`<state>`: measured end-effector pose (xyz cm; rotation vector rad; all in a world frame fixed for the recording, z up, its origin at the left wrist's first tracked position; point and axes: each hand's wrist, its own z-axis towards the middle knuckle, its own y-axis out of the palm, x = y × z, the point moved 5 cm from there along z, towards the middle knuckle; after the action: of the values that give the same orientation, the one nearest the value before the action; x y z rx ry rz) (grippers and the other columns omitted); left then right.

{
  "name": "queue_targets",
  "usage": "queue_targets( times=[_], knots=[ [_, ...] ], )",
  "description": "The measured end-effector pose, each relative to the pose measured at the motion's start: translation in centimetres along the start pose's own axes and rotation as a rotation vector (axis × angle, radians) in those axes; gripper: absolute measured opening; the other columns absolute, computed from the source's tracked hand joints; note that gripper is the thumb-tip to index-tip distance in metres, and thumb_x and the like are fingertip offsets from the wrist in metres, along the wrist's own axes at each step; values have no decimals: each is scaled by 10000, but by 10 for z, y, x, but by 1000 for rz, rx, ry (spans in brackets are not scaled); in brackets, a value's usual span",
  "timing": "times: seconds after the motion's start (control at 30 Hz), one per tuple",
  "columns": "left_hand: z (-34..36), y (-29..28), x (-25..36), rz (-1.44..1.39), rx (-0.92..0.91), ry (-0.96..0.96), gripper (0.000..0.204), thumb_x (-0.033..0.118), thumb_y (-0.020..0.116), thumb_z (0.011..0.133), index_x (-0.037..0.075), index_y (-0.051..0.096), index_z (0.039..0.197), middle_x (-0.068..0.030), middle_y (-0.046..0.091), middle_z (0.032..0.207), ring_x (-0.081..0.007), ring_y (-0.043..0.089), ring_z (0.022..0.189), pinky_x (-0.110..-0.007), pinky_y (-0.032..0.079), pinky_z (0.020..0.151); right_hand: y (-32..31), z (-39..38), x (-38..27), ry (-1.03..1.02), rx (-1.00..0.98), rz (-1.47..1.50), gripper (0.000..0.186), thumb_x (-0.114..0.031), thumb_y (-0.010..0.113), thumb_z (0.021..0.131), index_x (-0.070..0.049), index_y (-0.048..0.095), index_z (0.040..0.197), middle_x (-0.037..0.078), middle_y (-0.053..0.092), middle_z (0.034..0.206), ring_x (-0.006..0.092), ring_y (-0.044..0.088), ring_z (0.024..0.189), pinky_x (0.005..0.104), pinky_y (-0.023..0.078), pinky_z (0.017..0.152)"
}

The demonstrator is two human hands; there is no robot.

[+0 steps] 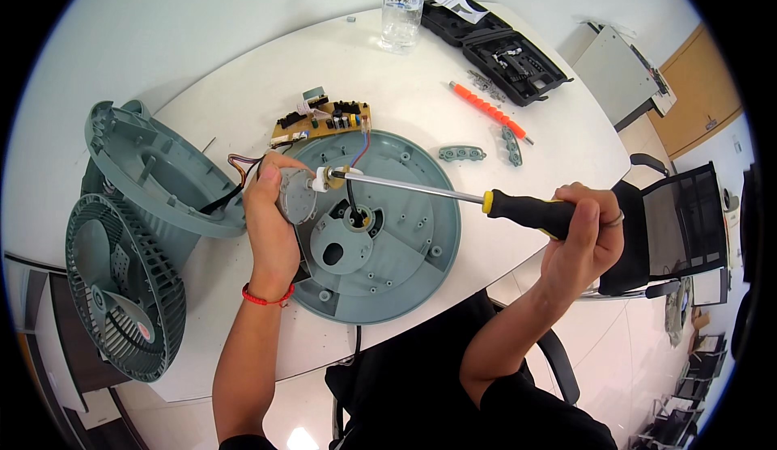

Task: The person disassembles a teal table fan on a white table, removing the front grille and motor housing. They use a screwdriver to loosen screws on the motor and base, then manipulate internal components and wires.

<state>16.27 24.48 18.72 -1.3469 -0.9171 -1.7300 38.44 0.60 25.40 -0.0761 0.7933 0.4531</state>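
My left hand [271,223] grips a small round silver motor [297,201] with a white fitting and a brass-coloured part on it. My right hand [587,231] is wrapped round the black and yellow handle of a long screwdriver [421,190], whose tip is at that fitting. Beneath both is a round grey-green plastic base [405,272] with a central hub and a black cable. A brown circuit board [334,127] with blue and red wires rests at the base's back edge.
A grey-green fan housing [162,167] and caged fan [121,288] stand left. The white table [227,94] holds a water bottle [401,21], an open black toolbox [510,61], an orange tool [481,106] and small plastic pieces [461,153]. An office chair [680,231] stands right.
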Motion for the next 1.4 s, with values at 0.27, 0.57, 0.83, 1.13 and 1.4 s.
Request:
queue_targets(
  times=[0.27, 0.57, 0.83, 1.13, 1.4],
  knots=[
    [-2, 4, 5, -23, 2, -124, 457, 377, 299, 1044, 62, 598, 902, -6, 578, 787, -81, 488, 675, -250, 385, 577, 5, -1, 12, -108, 7, 115, 297, -252, 681, 922, 32, 625, 856, 41, 573, 690, 123, 472, 620, 298, 376, 580],
    [3, 0, -1, 128, 82, 78, 436, 404, 284, 1059, 99, 592, 1018, 16, 562, 859, -80, 493, 767, -250, 409, 653, 11, -3, 26, 382, 11, -2, 255, -182, 642, 965, -7, 623, 781, -2, 554, 658, 4, 379, 543, 179, 272, 485],
    [-3, 9, 10, 74, 52, -218, 448, 386, 274, 1051, 101, 620, 1043, 29, 541, 778, -74, 429, 626, -234, 329, 570, 2, -2, 15, -176, -169, 156, 260, -218, 712, 903, 18, 608, 877, 71, 576, 757, 173, 511, 725, 299, 410, 669],
    [0, 4, 4, 73, 107, -6, 435, 308, 236, 1079, 34, 572, 1045, -25, 578, 857, -113, 500, 788, -271, 424, 707, 28, -10, 29, 485, -91, 118, 229, -230, 661, 945, -13, 654, 873, -29, 520, 634, 12, 398, 482, 164, 266, 432],
    [-3, 6, 6, 137, 57, -62, 408, 273, 277, 1056, 33, 587, 943, -5, 530, 815, -99, 455, 749, -262, 393, 679, 11, -2, 28, 328, -110, 222, 196, -197, 721, 885, -18, 650, 923, 3, 605, 834, 17, 447, 641, 160, 329, 556]
  ],
)
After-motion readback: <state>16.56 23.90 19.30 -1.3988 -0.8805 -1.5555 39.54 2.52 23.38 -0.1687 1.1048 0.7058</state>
